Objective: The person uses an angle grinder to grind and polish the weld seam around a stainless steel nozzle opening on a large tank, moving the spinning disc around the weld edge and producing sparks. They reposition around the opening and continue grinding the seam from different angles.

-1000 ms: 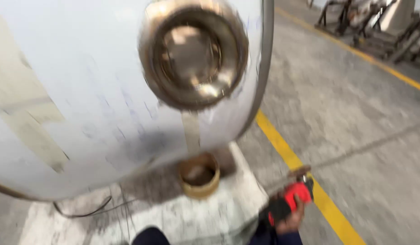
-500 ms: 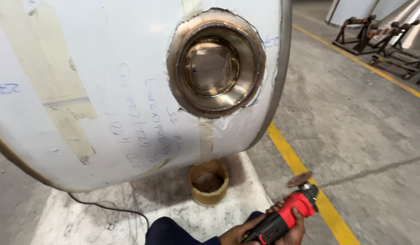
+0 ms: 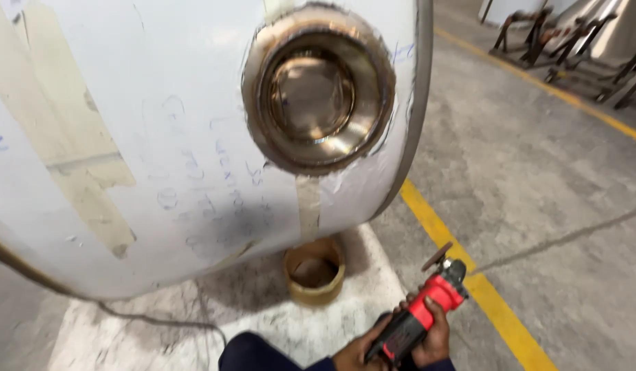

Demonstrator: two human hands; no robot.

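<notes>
The floor (image 3: 558, 206) was rough grey concrete, with a yellow painted line (image 3: 469, 275) running across it from the lower right toward the far wall. At the very bottom of the view, both hands held a red and black angle grinder (image 3: 421, 319). The right hand (image 3: 433, 340) wrapped around the red body from below and the side, thumb laid over the top, fingers closed on it. The left hand (image 3: 356, 354) gripped the black rear end of the tool, fingers curled around it, a dark blue sleeve (image 3: 263, 354) showing behind the wrist. The grinder pointed up and to the right, its disc (image 3: 437, 256) hanging over the edge of the yellow line, clear of the metal above.

Just beyond the hands, a short brass-coloured ring (image 3: 314, 271) stood upright on a pale, scuffed patch of floor (image 3: 277, 316), and a thin dark cable (image 3: 160, 319) trailed across that patch to the left.

Above the ring loomed a big white-wrapped steel tank (image 3: 125, 137) lying on its side, with strips of tan tape and faint handwriting on its skin. A round metal fitting (image 3: 318, 93) was set into its wall, its rim bronzed and discoloured, the film torn back around it.

Far off at the upper right, dark metal stands (image 3: 572, 48) sat on the floor, blurred.
</notes>
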